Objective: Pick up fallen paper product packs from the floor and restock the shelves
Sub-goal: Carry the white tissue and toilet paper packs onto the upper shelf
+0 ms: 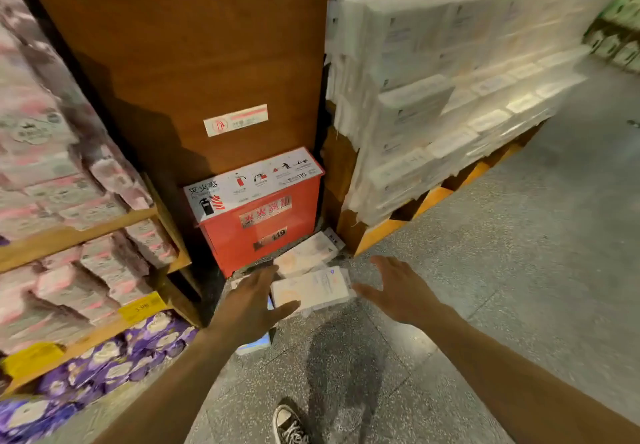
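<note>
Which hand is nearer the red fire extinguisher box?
Left. The left hand is spread just in front of the red fire extinguisher box, near its lower right corner. The right hand is farther right, beyond the white packs on the floor.

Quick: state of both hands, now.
Left hand: open, holding nothing, at the left edge of the near pack.
Right hand: open, holding nothing, just right of that pack.

red fire extinguisher box (256, 221) lid reads "灭火器", "119" on its front, yellow shelf tag (142, 306) reads "5-98"
</note>
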